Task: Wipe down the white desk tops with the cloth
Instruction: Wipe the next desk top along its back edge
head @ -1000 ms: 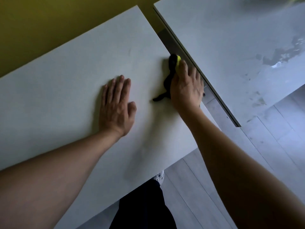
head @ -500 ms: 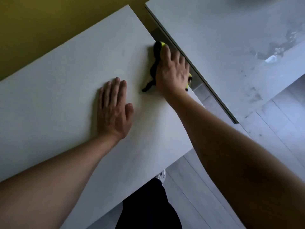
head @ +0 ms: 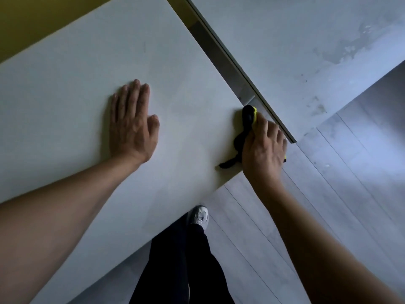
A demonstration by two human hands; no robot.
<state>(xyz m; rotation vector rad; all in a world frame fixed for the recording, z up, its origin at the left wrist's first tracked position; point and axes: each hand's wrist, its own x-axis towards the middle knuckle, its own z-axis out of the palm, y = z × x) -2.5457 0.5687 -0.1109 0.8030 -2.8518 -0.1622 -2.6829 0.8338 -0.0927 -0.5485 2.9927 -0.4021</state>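
I am wiping the near white desk top [head: 83, 69], working along its right-hand edge close to the front corner. My right hand [head: 263, 150] lies over the black and yellow cloth [head: 247, 119], fingers bent down over it and pressing it onto the surface; a black tail of the cloth sticks out to the left of my palm, and a bit of yellow shows past my fingertips and at the far side of my hand. Whether my thumb is hooked under the cloth I cannot tell, as the hand hides it. My left hand [head: 131, 126] rests flat on the same top, well apart from the cloth, fingers straight and together, holding nothing, only bracing me. Across a narrow gap lies the second desk top [head: 285, 40], which carries grey smears and specks, the heaviest towards its far right. I judge this first top to be nearly done at this edge, so the next move calls for drawing the cloth off the corner, then lifting it over the gap and pressing hard on that stained patch. My shoe [head: 200, 216] stands on the pale plank floor [head: 350, 194] below.
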